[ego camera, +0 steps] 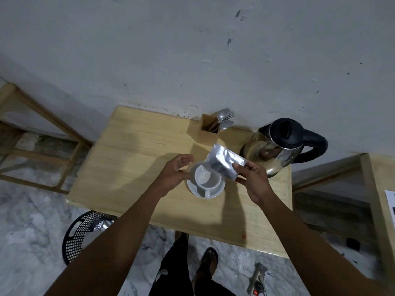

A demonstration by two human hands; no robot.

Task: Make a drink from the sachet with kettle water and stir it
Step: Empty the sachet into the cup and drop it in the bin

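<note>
Pinches the silver sachet at its right-hand end between thumb and curled fingers of the right hand, tilted in the air with its lower left corner just over the rim of the white cup. Cannot tell whether the sachet is torn open. Holds the left hand at 9 o'clock of the cup, fingers relaxed and loosely spread, gripping nothing; cannot tell whether the thumb touches the rim. Finds the cup upright on a white saucer near the middle of the wooden surface, handle turned to 6 o'clock. Places the steel kettle, black lid down, at 2 o'clock of the cup by the far right corner, and a wooden holder of spoons at 12 o'clock against the wall. Leaves a black mesh basket on the floor at 8 o'clock, beside the surface's near edge.
</note>
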